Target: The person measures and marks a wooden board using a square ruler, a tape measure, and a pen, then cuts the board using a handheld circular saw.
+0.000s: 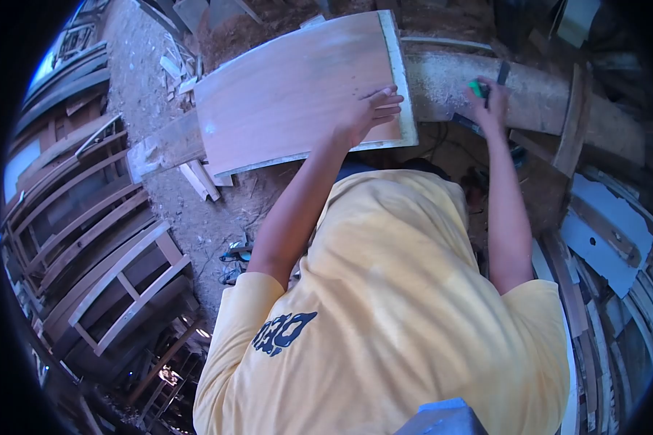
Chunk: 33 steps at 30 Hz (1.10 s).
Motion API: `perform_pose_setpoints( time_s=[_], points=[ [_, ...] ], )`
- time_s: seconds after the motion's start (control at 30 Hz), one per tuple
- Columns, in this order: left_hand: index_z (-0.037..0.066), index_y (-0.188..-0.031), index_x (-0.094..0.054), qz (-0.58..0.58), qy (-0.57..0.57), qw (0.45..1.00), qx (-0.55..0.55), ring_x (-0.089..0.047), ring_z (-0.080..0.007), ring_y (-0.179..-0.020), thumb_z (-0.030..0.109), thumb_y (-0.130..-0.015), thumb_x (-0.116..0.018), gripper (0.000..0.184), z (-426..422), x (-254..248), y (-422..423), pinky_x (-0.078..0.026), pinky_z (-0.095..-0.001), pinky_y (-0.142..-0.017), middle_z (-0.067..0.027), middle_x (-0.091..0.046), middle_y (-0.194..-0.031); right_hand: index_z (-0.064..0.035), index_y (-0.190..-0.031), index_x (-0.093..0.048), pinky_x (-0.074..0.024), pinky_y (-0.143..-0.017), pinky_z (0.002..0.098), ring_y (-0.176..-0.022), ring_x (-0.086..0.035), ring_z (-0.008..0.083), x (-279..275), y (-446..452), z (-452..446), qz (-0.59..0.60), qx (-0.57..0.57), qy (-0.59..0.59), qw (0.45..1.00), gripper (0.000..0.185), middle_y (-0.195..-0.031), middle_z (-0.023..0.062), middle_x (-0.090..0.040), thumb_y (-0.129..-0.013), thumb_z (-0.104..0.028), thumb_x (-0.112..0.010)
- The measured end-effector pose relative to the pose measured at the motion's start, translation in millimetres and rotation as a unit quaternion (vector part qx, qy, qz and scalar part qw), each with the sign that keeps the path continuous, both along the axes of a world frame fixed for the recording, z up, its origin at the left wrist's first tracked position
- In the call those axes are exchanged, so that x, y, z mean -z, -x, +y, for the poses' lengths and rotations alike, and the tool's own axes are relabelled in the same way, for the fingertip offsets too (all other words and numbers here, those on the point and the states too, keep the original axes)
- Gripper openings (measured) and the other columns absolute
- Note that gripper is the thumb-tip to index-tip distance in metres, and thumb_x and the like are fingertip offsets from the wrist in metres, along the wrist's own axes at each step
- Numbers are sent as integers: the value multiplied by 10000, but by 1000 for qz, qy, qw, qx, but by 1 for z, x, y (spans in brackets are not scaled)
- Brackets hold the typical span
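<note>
A large, flat wooden panel [290, 87] with a pale strip along its right edge lies across a bench plank. My left hand [374, 112] rests on the panel close to that edge, fingers stretched out and holding nothing. Over the plank [435, 80], to the right of the panel, my right hand [492, 105] is closed around a small green-and-black object [477, 88]; its exact kind is partly hidden by the fingers. A dark, narrow bar [503, 72] shows just beyond that hand. Another dark, flat piece [467, 124] lies at the plank's near edge.
Wooden frames [130, 286] and boards are stacked along the left. More boards and a white sheet with a hole [606, 232] lean at the right. Wood offcuts [199, 180] litter the dirt floor, with a bluish tool or cable [236, 250] near my left elbow.
</note>
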<state>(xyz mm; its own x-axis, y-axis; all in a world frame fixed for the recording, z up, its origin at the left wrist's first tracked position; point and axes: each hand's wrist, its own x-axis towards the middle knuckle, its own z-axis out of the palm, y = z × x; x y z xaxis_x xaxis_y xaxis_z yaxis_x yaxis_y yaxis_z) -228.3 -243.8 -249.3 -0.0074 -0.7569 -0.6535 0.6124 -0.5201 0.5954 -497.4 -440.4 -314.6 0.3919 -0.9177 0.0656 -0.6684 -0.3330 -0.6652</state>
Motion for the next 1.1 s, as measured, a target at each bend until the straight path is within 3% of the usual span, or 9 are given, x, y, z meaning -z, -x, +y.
perform_pose_setpoints(
  time_s=[0.13,0.3,0.47,0.53,0.67,0.83,0.97,1.03,1.1],
  points=[
    [21,-1384,-610,-235,-5,971,-36,-671,-219,-1124,294,-1084,-555,410,38,8,-23,-506,-356,-979,-122,-709,-1268,-66,-1297,-658,-456,-1051,473,-1182,-567,428,28,43,-37,155,117,118,974,658,-1272,275,-564,-836,-496,-844],
    [30,-1189,-722,-462,-5,882,-93,-709,-170,-913,224,-1058,-588,270,97,20,-56,-542,-312,-813,-93,-768,-1031,-10,-1267,-646,-471,-1003,459,-1150,-570,429,17,62,9,59,127,229,963,605,-1291,283,-537,-911,-478,-790],
    [52,-1119,-736,-576,-39,812,-88,-689,-194,-897,144,-997,-642,179,135,28,-63,-532,-335,-778,-96,-746,-973,-52,-1260,-619,-511,-909,387,-1015,-626,264,44,61,106,-162,405,-192,879,505,-1182,159,-602,-950,-419,-772],
    [75,-1092,-741,-613,-28,786,-73,-671,-221,-913,109,-967,-658,154,137,28,-61,-523,-363,-772,-96,-727,-955,-59,-1126,-665,-527,-928,393,-947,-652,226,48,49,112,-439,504,-459,585,339,-958,73,-647,-989,-360,-736],
    [101,-1081,-730,-699,23,715,10,-568,-314,-1019,79,-922,-663,174,136,24,-60,-483,-424,-900,-105,-661,-1010,-49,-1080,-657,-537,-936,411,-918,-652,216,78,52,112,-492,430,-422,629,271,-951,70,-664,-1012,-307,-708],
    [111,-1114,-725,-712,44,698,68,-533,-348,-1111,107,-933,-678,187,145,16,-75,-448,-445,-995,-110,-641,-1098,-85,-1038,-651,-549,-869,373,-857,-641,175,44,38,118,-588,290,-565,501,151,-888,44,-654,-1051,-235,-641],
    [108,-1171,-686,-725,85,676,107,-524,-369,-1145,135,-908,-702,265,153,11,-92,-451,-474,-1007,-140,-617,-1146,-90,-1018,-653,-547,-840,333,-808,-623,136,-12,-6,157,-523,268,-519,620,136,-850,12,-627,-1057,-219,-634],
    [108,-1196,-670,-724,107,669,130,-521,-380,-1160,152,-893,-717,311,155,11,-95,-451,-488,-1019,-150,-601,-1174,-98,-994,-656,-540,-776,278,-772,-598,91,-34,-34,195,-421,252,-457,742,144,-837,-12,-609,-1057,-226,-640],
    [107,-1276,-624,-720,186,644,178,-497,-404,-1263,243,-887,-751,431,155,12,-97,-436,-512,-1052,-159,-570,-1275,-94,-993,-658,-525,-709,243,-750,-575,59,-31,-59,238,-381,285,-452,754,156,-824,-36,-583,-1054,-238,-650]
  ],
)
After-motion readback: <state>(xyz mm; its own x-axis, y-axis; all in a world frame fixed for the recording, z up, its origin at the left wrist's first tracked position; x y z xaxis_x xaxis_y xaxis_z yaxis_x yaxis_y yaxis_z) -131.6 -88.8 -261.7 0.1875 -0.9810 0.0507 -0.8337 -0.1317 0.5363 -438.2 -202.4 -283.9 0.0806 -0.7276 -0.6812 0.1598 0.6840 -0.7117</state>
